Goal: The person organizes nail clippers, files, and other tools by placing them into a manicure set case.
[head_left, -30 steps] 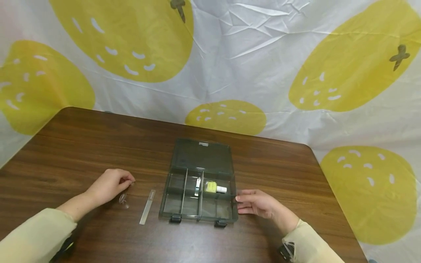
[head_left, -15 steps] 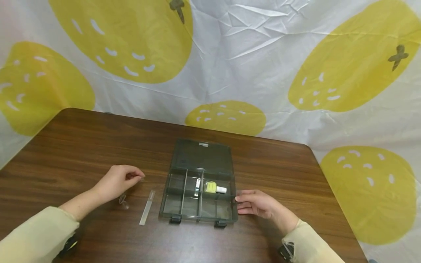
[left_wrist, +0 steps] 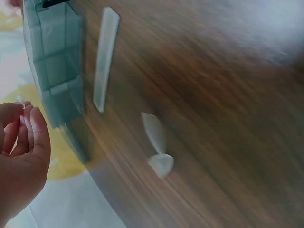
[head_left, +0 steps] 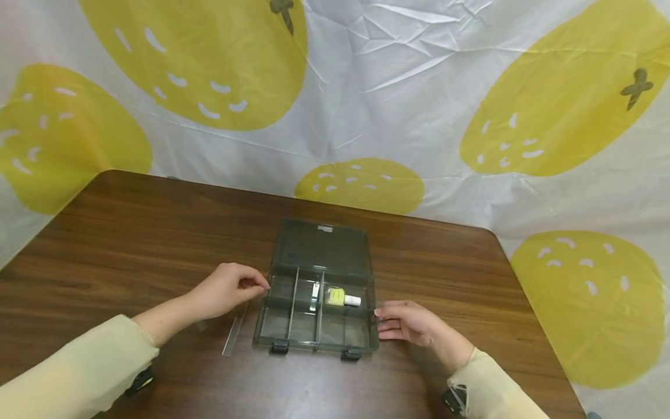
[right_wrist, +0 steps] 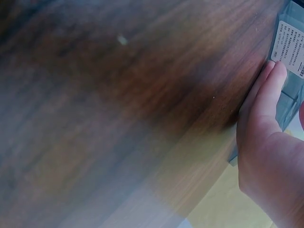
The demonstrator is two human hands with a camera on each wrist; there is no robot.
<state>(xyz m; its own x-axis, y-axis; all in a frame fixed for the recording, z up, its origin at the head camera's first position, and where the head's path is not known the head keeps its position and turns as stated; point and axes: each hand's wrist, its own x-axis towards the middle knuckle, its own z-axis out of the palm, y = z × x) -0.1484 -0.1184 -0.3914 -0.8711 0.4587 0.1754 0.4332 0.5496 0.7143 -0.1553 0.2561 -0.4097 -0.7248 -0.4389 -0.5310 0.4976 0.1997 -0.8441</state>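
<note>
Left hand (head_left: 227, 291): thumb and fingers pinching a small whitish sliver (left_wrist: 20, 100), its long axis too small to read, with the fingertips at the left wall of the open smoky-grey translucent plastic box (head_left: 274, 326); cannot tell whether they touch it. The box's left-hand column lies immediately right of those fingertips, its slim divider (head_left: 293, 305) running front to back, and the left hand is the nearer. Right hand (head_left: 410, 326): straight fingers resting against the opposite side wall.
</note>
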